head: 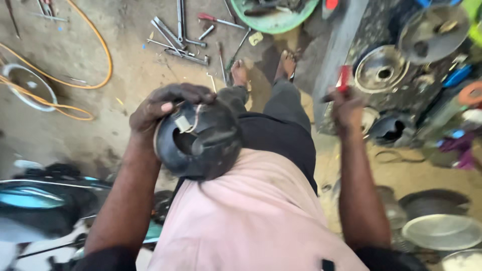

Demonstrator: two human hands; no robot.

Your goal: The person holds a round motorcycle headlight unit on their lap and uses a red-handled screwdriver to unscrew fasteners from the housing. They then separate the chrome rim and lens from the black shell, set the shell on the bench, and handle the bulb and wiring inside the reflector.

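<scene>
Two hands are busy. The left hand has its fingers wrapped over a round black cover, held against the person's tummy. The right hand has its fingers closed on a red-handled tool. Wrenches lie on the floor.

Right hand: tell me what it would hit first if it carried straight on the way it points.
Probably the dark workbench edge: the right hand with its red-handled tool points up-frame toward it, though depth is unclear.
</scene>
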